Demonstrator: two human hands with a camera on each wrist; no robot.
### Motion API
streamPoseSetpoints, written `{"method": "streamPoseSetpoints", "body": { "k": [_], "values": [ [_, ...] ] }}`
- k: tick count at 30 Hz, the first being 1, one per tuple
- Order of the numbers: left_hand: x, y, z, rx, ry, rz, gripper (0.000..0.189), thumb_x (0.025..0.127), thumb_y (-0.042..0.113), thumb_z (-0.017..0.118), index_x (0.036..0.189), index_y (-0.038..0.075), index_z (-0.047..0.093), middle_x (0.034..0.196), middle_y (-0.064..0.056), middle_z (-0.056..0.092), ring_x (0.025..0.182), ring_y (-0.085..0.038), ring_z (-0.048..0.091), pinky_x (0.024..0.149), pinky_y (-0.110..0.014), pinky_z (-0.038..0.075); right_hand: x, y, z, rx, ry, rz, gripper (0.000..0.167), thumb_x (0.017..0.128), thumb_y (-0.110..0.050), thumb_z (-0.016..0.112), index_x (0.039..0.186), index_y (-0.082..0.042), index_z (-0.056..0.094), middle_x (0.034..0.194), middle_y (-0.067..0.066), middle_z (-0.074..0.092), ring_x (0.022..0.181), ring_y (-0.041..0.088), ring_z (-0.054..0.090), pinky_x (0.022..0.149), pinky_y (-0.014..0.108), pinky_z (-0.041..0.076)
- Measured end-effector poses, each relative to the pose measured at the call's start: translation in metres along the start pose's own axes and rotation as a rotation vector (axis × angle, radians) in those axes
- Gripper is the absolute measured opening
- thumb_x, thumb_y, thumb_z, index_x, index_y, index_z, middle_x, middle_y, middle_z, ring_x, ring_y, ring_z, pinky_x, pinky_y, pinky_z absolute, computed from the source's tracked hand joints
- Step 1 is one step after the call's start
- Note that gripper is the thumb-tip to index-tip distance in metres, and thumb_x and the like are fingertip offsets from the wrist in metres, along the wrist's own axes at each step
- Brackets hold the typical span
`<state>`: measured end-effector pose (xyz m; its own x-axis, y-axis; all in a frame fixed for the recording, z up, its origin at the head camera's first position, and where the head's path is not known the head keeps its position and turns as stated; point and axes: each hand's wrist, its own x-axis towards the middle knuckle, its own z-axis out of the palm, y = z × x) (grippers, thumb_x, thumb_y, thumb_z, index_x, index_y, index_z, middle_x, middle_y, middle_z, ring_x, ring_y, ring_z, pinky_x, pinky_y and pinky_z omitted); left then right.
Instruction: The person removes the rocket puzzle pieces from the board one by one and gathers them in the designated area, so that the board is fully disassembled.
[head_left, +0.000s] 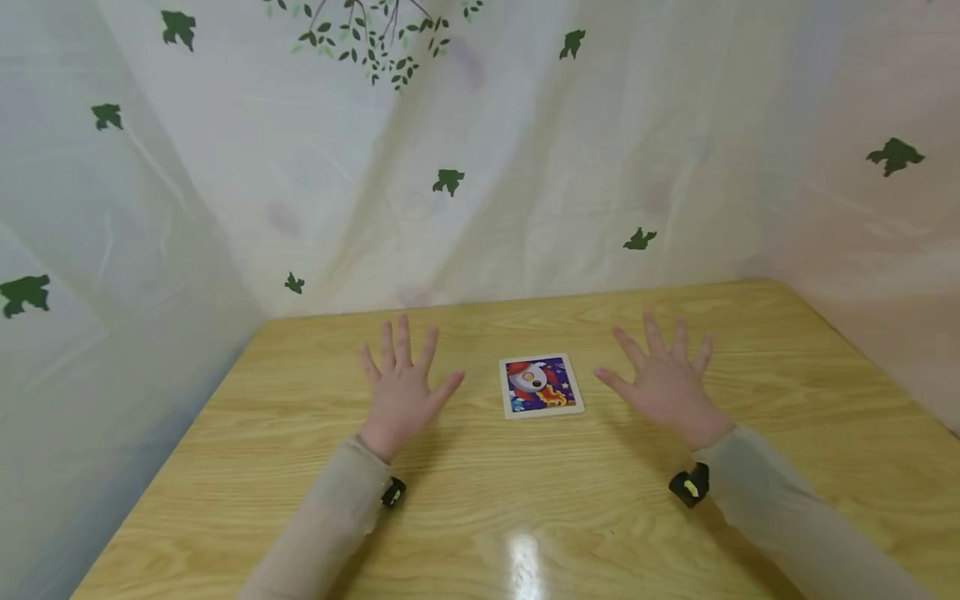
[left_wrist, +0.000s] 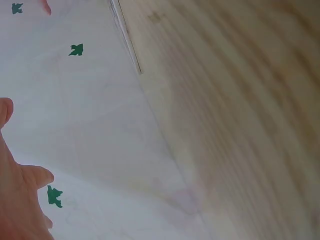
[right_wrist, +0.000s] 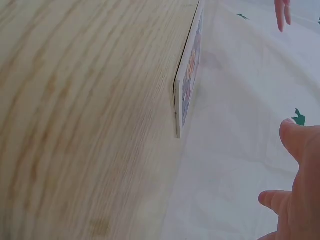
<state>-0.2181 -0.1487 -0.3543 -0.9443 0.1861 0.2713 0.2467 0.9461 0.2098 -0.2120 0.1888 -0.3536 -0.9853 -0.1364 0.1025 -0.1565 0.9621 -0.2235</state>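
Note:
A square picture card or board (head_left: 542, 385) with a pale border lies flat on the wooden table, printed with a rocket, flames and stars on dark purple. To its left my left hand (head_left: 405, 392) is held over the table with its fingers spread and nothing in it. On the other side my right hand (head_left: 670, 383) hovers likewise, fingers straight and apart, holding nothing. From the right wrist view, the thin edge of the picture board (right_wrist: 181, 100) shows against the tabletop, with the right hand (right_wrist: 300, 175) off to its right.
The light wooden table (head_left: 480, 517) reaches back to a pale hanging cloth (head_left: 525, 208) printed with green birds and leafy twigs, which also closes in both sides. Each wrist carries a small black device, such as the right wrist device (head_left: 690, 485).

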Motion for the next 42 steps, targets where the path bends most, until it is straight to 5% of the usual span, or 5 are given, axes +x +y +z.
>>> {"method": "streamPoseSetpoints", "body": {
  "k": [11, 16, 28, 36, 42],
  "values": [
    [0.023, 0.017, 0.002, -0.007, -0.051, 0.107, 0.07, 0.094, 0.057, 0.044, 0.147, 0.011, 0.036, 0.157, -0.021, -0.012, 0.144, -0.036, -0.015, 0.11, -0.064, -0.008, 0.022, -0.013, 0.002, 0.125, 0.028, -0.071, 0.077, 0.092, -0.061, 0.043, 0.148, -0.01, 0.031, 0.156, 0.025, 0.011, 0.139, 0.053, 0.001, 0.099, 0.077, -0.007],
    [0.037, 0.027, 0.009, -0.011, -0.146, 0.143, 0.065, 0.094, 0.056, 0.043, 0.136, 0.007, 0.05, 0.157, -0.02, -0.011, 0.145, -0.036, -0.012, 0.113, -0.059, -0.006, 0.038, -0.018, 0.008, 0.2, 0.061, -0.138, 0.061, 0.092, -0.04, 0.059, 0.138, -0.002, 0.045, 0.145, 0.026, 0.035, 0.135, 0.047, 0.025, 0.105, 0.068, 0.01],
    [0.058, 0.057, 0.035, 0.014, -0.522, 0.26, 0.07, 0.091, 0.051, 0.056, 0.148, 0.017, 0.034, 0.158, -0.013, 0.011, 0.146, -0.033, 0.01, 0.116, -0.052, 0.014, 0.073, -0.025, 0.029, 0.251, -0.064, -0.207, 0.046, 0.083, -0.024, 0.073, 0.119, 0.001, 0.06, 0.125, 0.024, 0.056, 0.119, 0.043, 0.047, 0.099, 0.059, 0.033],
    [0.056, 0.067, 0.046, 0.096, -0.648, 0.33, 0.064, 0.094, 0.042, 0.054, 0.149, 0.021, 0.031, 0.159, -0.01, 0.014, 0.145, -0.028, 0.019, 0.117, -0.04, 0.019, 0.077, -0.025, 0.041, 0.196, -0.184, -0.212, 0.046, 0.083, -0.026, 0.073, 0.119, 0.001, 0.062, 0.124, 0.024, 0.054, 0.118, 0.041, 0.048, 0.101, 0.055, 0.035],
    [0.06, 0.067, 0.049, 0.087, -0.651, 0.368, 0.065, 0.095, 0.036, 0.055, 0.15, 0.017, 0.028, 0.157, -0.01, 0.022, 0.142, -0.026, 0.026, 0.116, -0.035, 0.022, 0.081, -0.026, 0.044, 0.182, -0.179, -0.265, 0.042, 0.083, -0.022, 0.073, 0.115, 0.003, 0.064, 0.119, 0.022, 0.058, 0.114, 0.039, 0.052, 0.1, 0.051, 0.039]
  ]
}}
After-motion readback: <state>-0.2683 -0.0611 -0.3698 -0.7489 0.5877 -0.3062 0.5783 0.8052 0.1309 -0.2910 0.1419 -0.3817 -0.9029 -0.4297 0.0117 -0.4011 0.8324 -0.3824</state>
